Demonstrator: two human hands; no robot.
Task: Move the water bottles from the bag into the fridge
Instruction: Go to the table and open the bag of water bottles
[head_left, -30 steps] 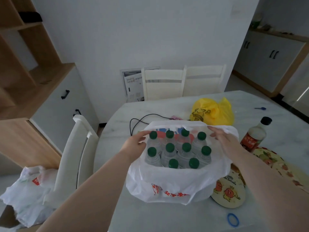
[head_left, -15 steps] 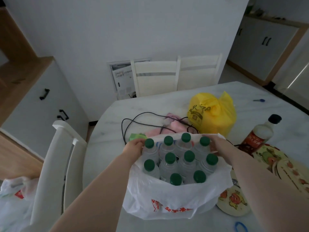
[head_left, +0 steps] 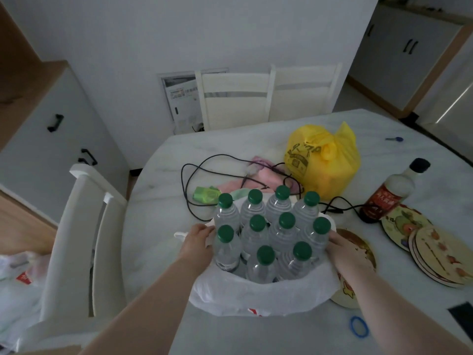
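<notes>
- Head view: thin white plastic bag point(head_left: 256, 293) is stood on the pale marbled table point(head_left: 158, 226), rim held low on both sides, likely so the load can be reached
- left hand point(head_left: 197, 242) is curled on the left rim; right hand point(head_left: 343, 249) is pressed to the right side, fingers hidden, grip can't be told
- ten clear green-capped water bottles point(head_left: 282, 228) are packed upright inside, none out yet, fridge not seen

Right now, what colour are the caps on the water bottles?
Dark green, on all ten water bottles; the head view shows it.
</notes>
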